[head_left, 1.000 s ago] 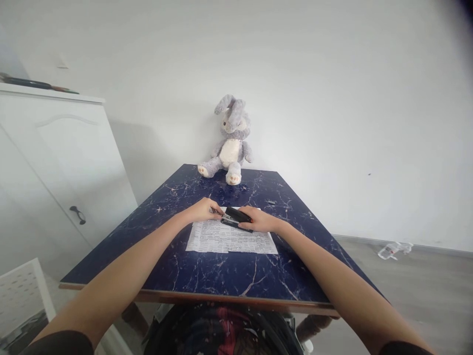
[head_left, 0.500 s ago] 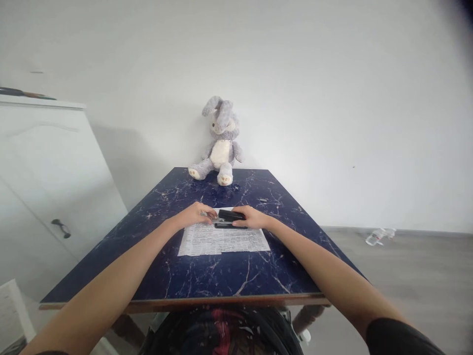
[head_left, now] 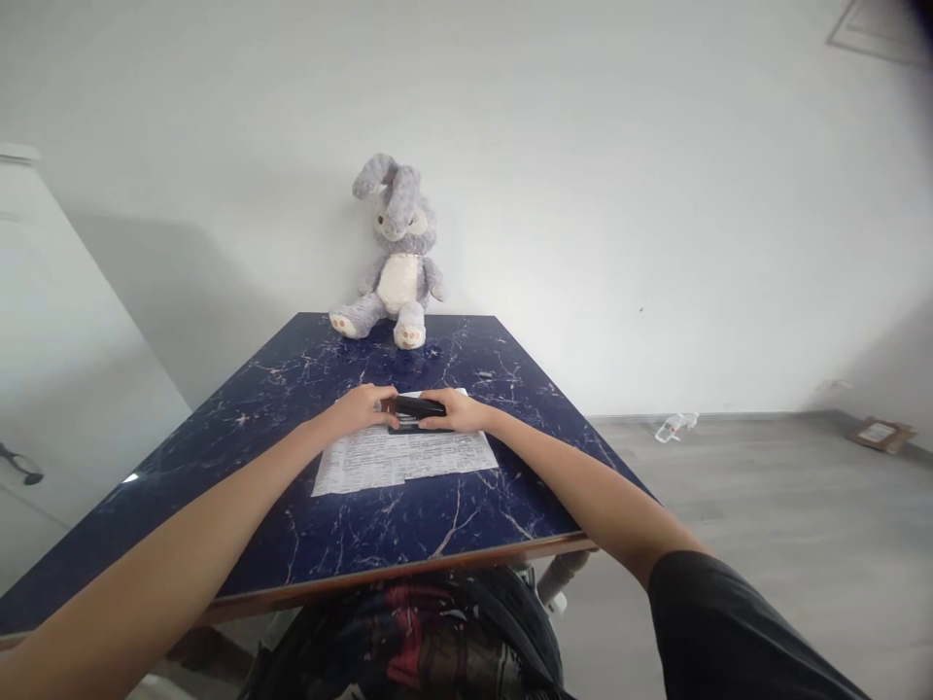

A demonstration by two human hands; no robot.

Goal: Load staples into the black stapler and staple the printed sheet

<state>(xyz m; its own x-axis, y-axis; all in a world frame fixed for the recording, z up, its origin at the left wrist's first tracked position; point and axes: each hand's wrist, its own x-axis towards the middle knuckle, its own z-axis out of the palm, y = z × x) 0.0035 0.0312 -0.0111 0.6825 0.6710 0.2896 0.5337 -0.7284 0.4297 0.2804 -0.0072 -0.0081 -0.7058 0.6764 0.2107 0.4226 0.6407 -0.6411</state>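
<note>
A black stapler (head_left: 417,407) lies on the far edge of a printed paper sheet (head_left: 402,458) on the dark blue marble-patterned table (head_left: 292,544). My right hand (head_left: 458,415) rests on the stapler's right end with its fingers curled over it. From the left, my left hand (head_left: 361,407) meets the stapler's other end, fingers bent and pinching at its tip. Both forearms stretch over the table.
A grey and white plush rabbit (head_left: 392,261) sits at the table's far edge against the white wall. A white cabinet (head_left: 44,369) stands at left. On the grey floor at right lie a plastic bottle (head_left: 674,425) and a flat box (head_left: 877,433).
The view has swung to the right, so the table and rabbit sit further left. The stapler's lifted top has come down flat. Both hands stay at the stapler.
</note>
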